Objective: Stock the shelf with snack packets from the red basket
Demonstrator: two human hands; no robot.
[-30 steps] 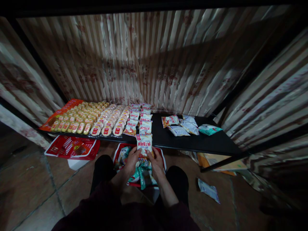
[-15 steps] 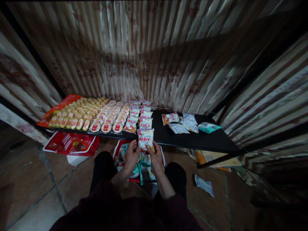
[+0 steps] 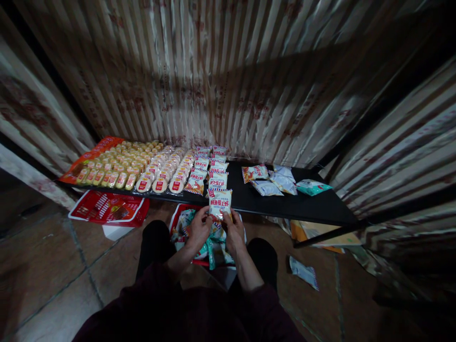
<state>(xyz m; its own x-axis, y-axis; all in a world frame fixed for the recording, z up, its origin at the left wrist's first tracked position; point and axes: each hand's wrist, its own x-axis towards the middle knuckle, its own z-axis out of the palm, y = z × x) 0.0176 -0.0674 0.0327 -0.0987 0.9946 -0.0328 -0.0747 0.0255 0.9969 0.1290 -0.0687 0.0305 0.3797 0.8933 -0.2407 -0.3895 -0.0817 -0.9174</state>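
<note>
Both my hands hold one white snack packet [image 3: 220, 202] with red lettering and a striped top edge, over the front edge of the black shelf [image 3: 245, 202]. My left hand [image 3: 200, 230] pinches its lower left corner, and my right hand [image 3: 234, 232] grips the lower right. Behind it, two columns of like snack packets [image 3: 218, 180] lie overlapped on the shelf. Below my hands, between my knees, a red basket [image 3: 174, 219] holds more packets, several of them green [image 3: 210, 251].
Left on the shelf are rows of round packaged crackers [image 3: 160, 185], small yellow packaged cakes [image 3: 112, 179] and an orange bag [image 3: 83, 159]. Loose packets [image 3: 267, 188] and a green packet [image 3: 313, 187] lie to the right. Another red basket [image 3: 80, 209] and a dropped packet [image 3: 304, 273] are lower down.
My hands still hold the white packet at the shelf's front edge, with the fingers shifted slightly. The whole view has moved a little; the other packets stay in place.
</note>
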